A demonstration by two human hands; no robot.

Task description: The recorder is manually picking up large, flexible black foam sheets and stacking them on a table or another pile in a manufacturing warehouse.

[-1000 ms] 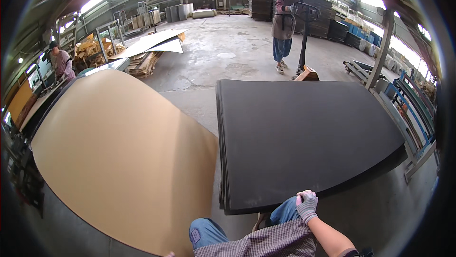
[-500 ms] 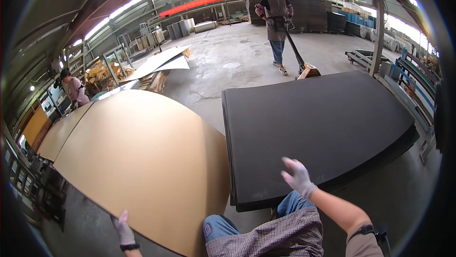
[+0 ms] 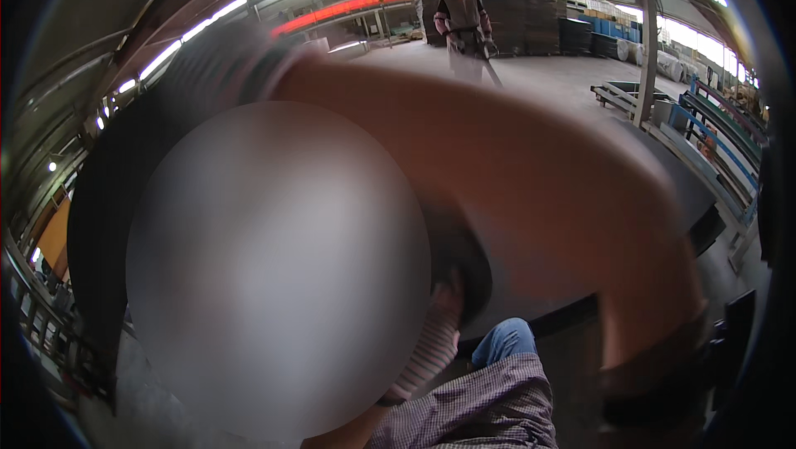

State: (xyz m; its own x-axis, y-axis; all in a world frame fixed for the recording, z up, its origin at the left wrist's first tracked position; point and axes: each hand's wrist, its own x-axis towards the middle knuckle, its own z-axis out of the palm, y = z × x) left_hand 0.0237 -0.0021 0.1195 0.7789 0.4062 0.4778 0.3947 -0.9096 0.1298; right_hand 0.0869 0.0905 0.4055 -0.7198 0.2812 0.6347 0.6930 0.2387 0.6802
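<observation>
My right forearm crosses the view from the lower right. At its end my right hand (image 3: pixel 232 67), in a striped glove, is smeared by motion over the top of a dark sheet (image 3: pixel 99 225), which looks raised and bowed close in front of me. My left hand (image 3: pixel 438 329), also gloved, is low at the middle, its fingers closed at the sheet's curved edge. A blurred grey oval hides most of the left and centre, including part of the sheet. Behind my right arm shows the stack of black sheets (image 3: pixel 692 179).
Across the floor stands a person (image 3: pixel 463 22) holding a pallet truck handle. Dark stacks (image 3: pixel 531 22) rise behind them. On the right are a post (image 3: pixel 646 51) and metal racks (image 3: pixel 721 142). A slatted metal frame (image 3: pixel 37 308) stands at the left.
My right hand has swung from above the black stack up to the upper left. The left has come inward to the middle. A dark sheet and a grey blur now cover the tan board's place.
</observation>
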